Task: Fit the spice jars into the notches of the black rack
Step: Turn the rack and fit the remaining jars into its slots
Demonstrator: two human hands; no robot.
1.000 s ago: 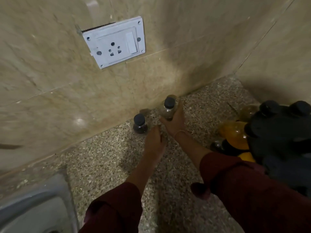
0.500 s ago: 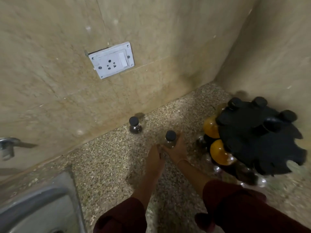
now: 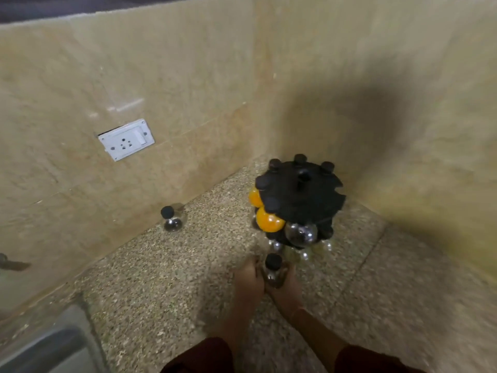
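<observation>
Speckled stone counter under me, beige tiled walls meeting in a corner, a white socket on the left wall. The black rack stands in that corner, orange jars hanging at its near-left side, open notches along its right edge. My left hand and right hand both wrap one black-capped jar, just in front of the rack. The counter runs left to a second jar by the wall. The sink is cut off bottom left; my fingers blur.

spice jar upright between left grip and right grip | black rack just beyond, part-filled | second jar by wall
</observation>
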